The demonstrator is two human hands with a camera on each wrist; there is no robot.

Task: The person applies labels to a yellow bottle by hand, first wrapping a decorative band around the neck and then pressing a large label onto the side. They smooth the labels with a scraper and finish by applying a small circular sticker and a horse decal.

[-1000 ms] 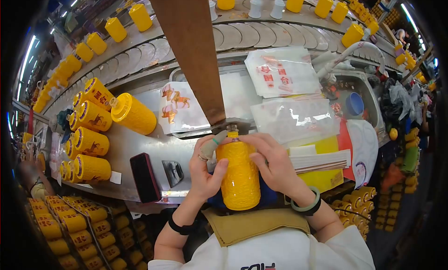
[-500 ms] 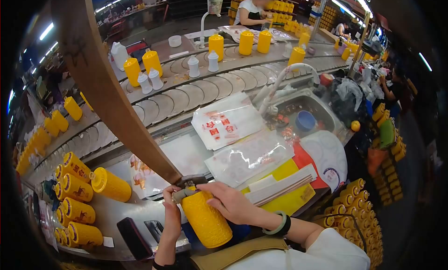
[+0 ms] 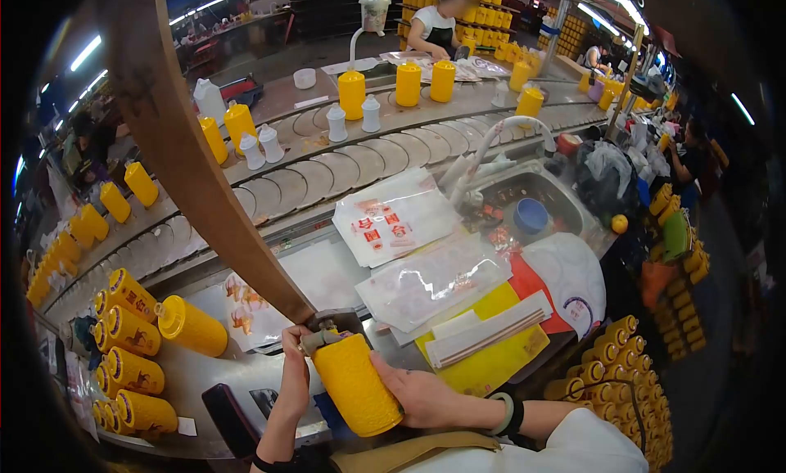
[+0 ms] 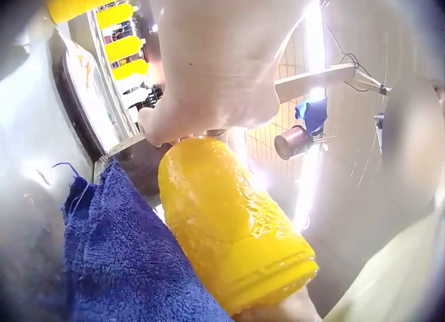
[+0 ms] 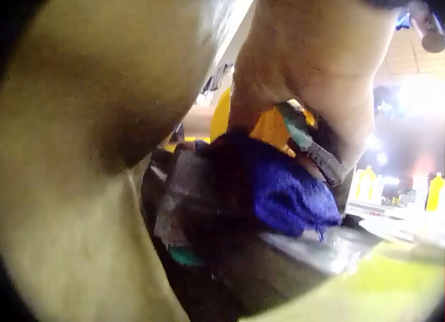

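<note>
While gripped at the neck by the left hand (image 3: 293,360), with the right hand (image 3: 419,395) curled round its body, yellow bottle (image 3: 354,384) held tilted over a blue cloth (image 4: 115,256) at the near edge of the bench (image 3: 205,367), top pressed against a small metal fixture (image 3: 334,320) below a slanting brown beam (image 3: 188,158). Seemingly mid-job: one bottle in hand, finished ones stacked on their sides at left (image 3: 131,342). Beyond: phone (image 3: 228,418), printed sheets (image 3: 391,218), clear bags (image 3: 430,281), yellow pad (image 3: 491,360), sink with blue cup (image 3: 530,214). Further off, conveyor (image 3: 344,158) carrying more bottles. Beam crowding the space above both hands.
</note>
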